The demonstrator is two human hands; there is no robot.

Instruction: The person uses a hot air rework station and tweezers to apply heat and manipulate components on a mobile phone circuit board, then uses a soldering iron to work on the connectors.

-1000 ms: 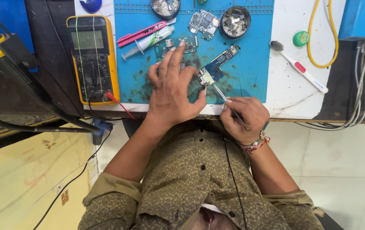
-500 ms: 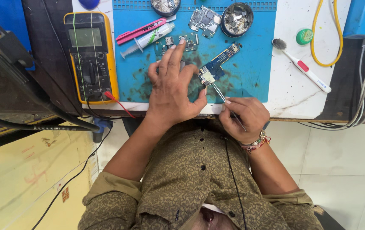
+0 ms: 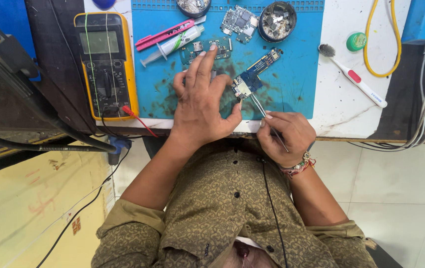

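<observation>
Blue mat: a stained blue silicone work mat (image 3: 292,84) carries the small blue-and-green circuit board (image 3: 250,79).
Left hand: left hand (image 3: 203,101) lies spread, fingers pressing the board down, closed on nothing.
Right hand: right hand (image 3: 286,135) is pinched around thin metal tweezers (image 3: 261,111), tips at the board.
Risk: a slip could scratch tiny parts.
Hidden: the exact contact point sits under the thumb.
</observation>
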